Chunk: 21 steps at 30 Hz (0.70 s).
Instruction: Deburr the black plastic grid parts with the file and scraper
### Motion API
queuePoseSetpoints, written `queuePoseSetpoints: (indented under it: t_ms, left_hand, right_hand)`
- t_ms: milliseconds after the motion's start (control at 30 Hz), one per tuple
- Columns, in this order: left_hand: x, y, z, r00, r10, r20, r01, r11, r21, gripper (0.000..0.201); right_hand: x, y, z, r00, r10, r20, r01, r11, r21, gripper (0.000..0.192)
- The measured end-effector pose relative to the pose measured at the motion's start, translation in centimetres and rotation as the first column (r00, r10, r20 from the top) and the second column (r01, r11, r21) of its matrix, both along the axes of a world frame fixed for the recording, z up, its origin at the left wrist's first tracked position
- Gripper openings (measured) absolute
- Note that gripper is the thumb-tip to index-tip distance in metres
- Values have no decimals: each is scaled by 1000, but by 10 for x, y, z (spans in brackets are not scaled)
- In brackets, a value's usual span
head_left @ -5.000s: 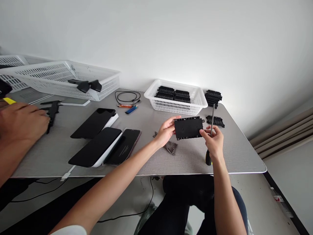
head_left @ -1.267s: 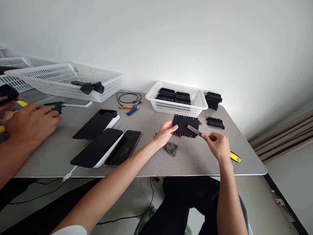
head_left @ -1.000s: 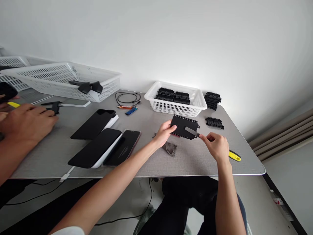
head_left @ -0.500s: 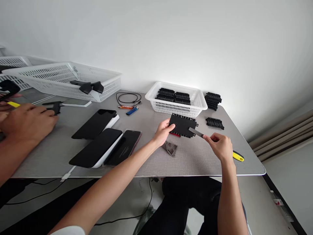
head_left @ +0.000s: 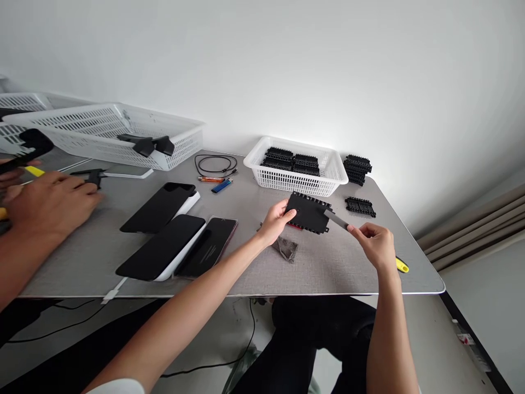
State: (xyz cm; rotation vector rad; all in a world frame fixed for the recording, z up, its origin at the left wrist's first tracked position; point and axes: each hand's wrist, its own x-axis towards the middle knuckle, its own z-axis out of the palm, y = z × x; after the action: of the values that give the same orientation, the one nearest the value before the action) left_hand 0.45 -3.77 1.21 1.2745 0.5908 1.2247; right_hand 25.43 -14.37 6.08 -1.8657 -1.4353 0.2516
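Observation:
My left hand (head_left: 275, 221) grips the left end of a flat black plastic plate (head_left: 308, 212) with toothed long edges, thumb on its face, above the table. My right hand (head_left: 374, 241) is closed around what looks like a flat file; its grey blade (head_left: 336, 219) lies across the plate's right end. The yellow and black handle (head_left: 402, 265) shows beyond my wrist. Under the plate, part of a red object (head_left: 296, 226) shows. A crumpled grey-brown piece (head_left: 286, 249) lies by my left wrist.
A white basket (head_left: 293, 180) holds several black plates; a stack (head_left: 356, 169) and a single plate (head_left: 360, 206) sit to its right. Phones (head_left: 162, 246), lighters (head_left: 222, 186) and a coiled cable (head_left: 215, 164) lie leftward. A co-worker's hands (head_left: 53, 205) hold a black part at far left.
The plate has tilted and shifted slightly right in my left hand. My right hand has moved a little right, with the blade angled more steeply. The co-worker's black part has moved right.

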Motion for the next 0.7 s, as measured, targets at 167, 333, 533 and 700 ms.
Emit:
queuePoseSetpoints:
  t_ms: [167, 333, 533, 700]
  left_hand:
    - [1, 1, -4, 999, 3, -48, -2, 1000, 27, 58]
    - [1, -2, -3, 996, 7, -85, -5, 1000, 18, 59]
    - [2, -6, -1, 991, 15, -137, -12, 1000, 19, 59]
    - [4, -6, -3, 987, 72, -145, -70, 997, 22, 58]
  right_hand:
    - [-9, 2, -1, 979, -190, -77, 197, 977, 87, 55]
    - [-18, 7, -6, 965, -188, -183, 202, 978, 59, 52]
    - [-18, 12, -17, 970, -126, -207, 115, 991, -64, 45]
    - [-19, 18, -28, 982, -121, -142, 106, 988, -109, 32]
